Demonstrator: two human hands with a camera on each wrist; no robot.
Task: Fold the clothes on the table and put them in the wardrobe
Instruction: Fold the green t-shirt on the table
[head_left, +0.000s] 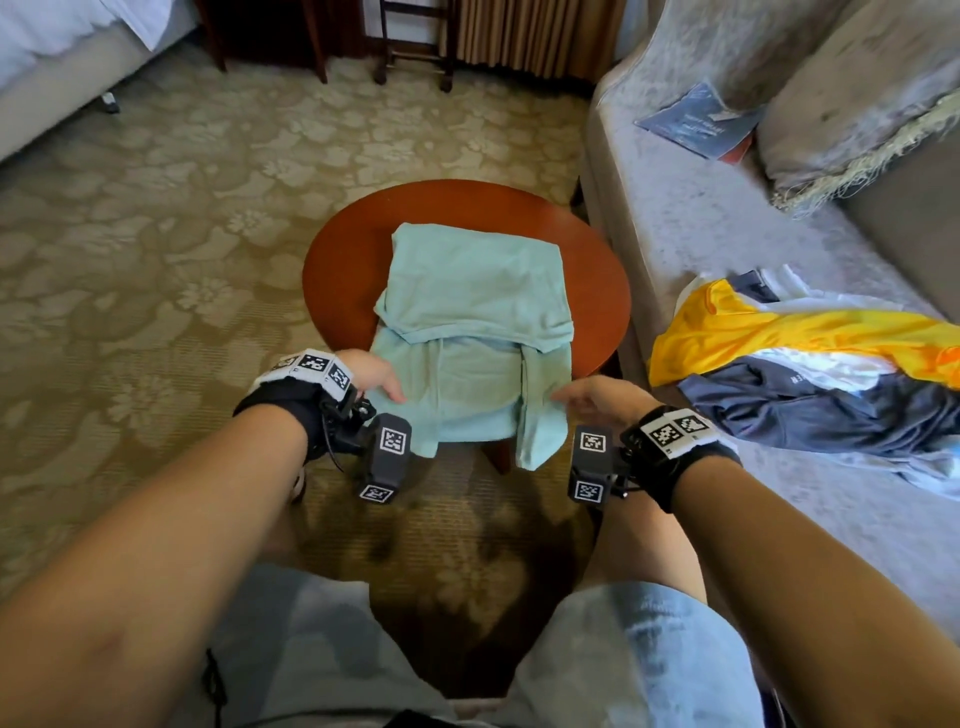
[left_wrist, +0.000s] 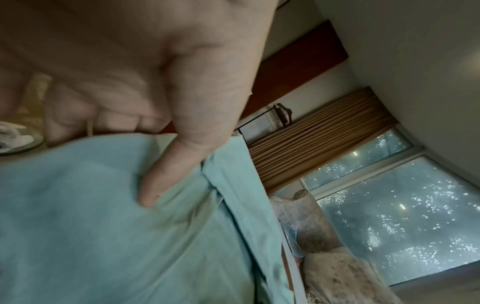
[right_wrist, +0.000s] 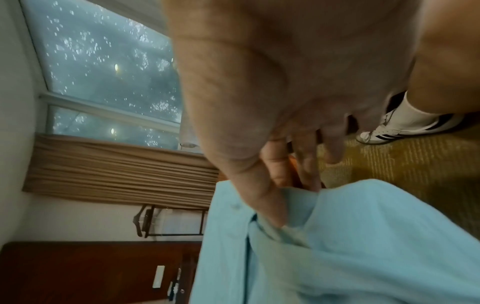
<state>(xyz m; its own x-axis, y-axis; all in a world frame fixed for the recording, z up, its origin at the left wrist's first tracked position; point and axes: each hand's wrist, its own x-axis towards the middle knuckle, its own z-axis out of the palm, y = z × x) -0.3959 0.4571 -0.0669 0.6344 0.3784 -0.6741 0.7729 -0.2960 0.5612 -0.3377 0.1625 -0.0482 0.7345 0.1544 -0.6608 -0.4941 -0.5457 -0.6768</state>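
Note:
A light teal garment (head_left: 472, 291), partly folded, lies on the small round wooden table (head_left: 337, 270), and its near end hangs over the front edge. My left hand (head_left: 389, 392) pinches the near-left edge; in the left wrist view the thumb (left_wrist: 166, 181) presses on top of the teal cloth (left_wrist: 103, 236) and the fingers sit behind it. My right hand (head_left: 566, 397) pinches the near-right edge by a hanging strip. In the right wrist view its thumb (right_wrist: 259, 195) digs into a fold of the cloth (right_wrist: 363, 246), with the fingers behind.
A grey sofa (head_left: 701, 218) stands right of the table, with a heap of yellow, white and navy clothes (head_left: 795, 353), a blue booklet (head_left: 696, 122) and a cushion (head_left: 857, 104) on it. A bed (head_left: 52, 62) is at far left and wooden chair legs (head_left: 410, 47) stand beyond. Patterned carpet surrounds the table.

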